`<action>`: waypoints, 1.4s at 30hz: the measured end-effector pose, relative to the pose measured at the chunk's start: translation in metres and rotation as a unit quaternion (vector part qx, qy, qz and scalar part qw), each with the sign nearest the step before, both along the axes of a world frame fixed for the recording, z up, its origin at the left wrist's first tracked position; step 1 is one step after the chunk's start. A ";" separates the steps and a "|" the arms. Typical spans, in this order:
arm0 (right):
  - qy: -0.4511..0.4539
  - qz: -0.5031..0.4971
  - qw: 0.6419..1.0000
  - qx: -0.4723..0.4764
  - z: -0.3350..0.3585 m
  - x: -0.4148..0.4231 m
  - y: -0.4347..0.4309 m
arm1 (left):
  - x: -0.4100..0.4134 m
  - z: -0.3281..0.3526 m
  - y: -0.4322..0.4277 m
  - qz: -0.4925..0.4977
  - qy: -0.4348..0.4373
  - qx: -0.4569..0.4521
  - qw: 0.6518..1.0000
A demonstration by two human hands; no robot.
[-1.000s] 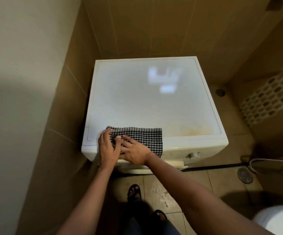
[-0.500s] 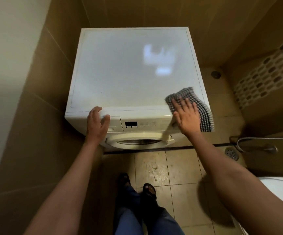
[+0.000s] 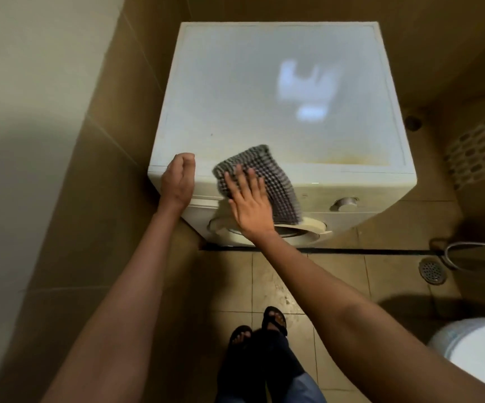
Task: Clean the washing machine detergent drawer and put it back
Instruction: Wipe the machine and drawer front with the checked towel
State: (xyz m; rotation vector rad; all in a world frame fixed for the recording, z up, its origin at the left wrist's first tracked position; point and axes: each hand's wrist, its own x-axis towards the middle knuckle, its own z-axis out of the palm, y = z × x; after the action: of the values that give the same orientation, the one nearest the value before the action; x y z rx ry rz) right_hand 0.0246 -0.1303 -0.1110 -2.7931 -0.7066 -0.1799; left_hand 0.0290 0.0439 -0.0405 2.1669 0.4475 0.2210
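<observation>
Room: a narrow bathroom with brown wall tiles, a tiled floor [image 3: 337, 286] and a pale wall off at 9 o'clock.
Washing machine [image 3: 264, 91]: white, standing straight ahead of the person at 12 o'clock, its flat top catching a blurred reflection of light.
Stain: a yellowish smear [image 3: 348, 159] along the front edge of the top, toward 2 o'clock from the hands.
Detergent drawer [image 3: 206, 191]: set in the front panel at the machine's upper left corner, only a strip of it showing between the two hands; from here it looks pushed in.
Left hand [image 3: 178, 181]: resting on the front left corner of the machine, just above the drawer; grip closed, fingers curled in with nothing seen inside them.
Right hand [image 3: 250, 200]: grip open, fingers straight and spread, pressing flat on the cloth against the front panel.
Cloth [image 3: 277, 181]: black-and-white check, draped over the front edge, hanging down toward the door.
Door [image 3: 308, 226]: round rim at 6 o'clock below the cloth.
Dial [image 3: 346, 202]: on the panel at 3 o'clock from the cloth.
Floor drain [image 3: 432, 270]: at 4 o'clock from the machine, near a metal hose [image 3: 468, 246].
Toilet [image 3: 479, 353]: white, at 5 o'clock.
Feet [image 3: 274, 318]: in dark sandals, at 6 o'clock.
</observation>
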 end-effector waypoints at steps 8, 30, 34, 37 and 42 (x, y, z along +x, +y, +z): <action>-0.109 0.282 0.897 -0.322 -0.007 0.025 0.086 | -0.028 -0.010 0.027 -0.011 -0.050 0.085 0.995; -0.248 0.278 0.896 -0.242 -0.021 0.042 0.019 | 0.001 -0.018 0.088 -0.027 -0.023 -0.016 0.999; -0.292 0.275 0.862 -0.310 -0.020 0.036 0.091 | 0.030 -0.025 0.096 -0.067 0.035 -0.061 0.995; -0.167 0.317 0.871 -0.336 -0.028 0.030 0.114 | 0.043 -0.027 0.102 -0.096 0.072 -0.053 0.991; -0.125 0.232 0.892 -0.368 -0.057 0.016 0.106 | 0.044 -0.033 0.109 -0.131 0.087 0.046 0.986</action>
State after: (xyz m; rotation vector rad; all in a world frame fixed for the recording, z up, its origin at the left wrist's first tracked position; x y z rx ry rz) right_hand 0.0411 -0.0239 -0.1677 -3.1742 -1.8078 -0.2114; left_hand 0.0731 0.1528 -0.0732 2.3198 0.2484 -0.0957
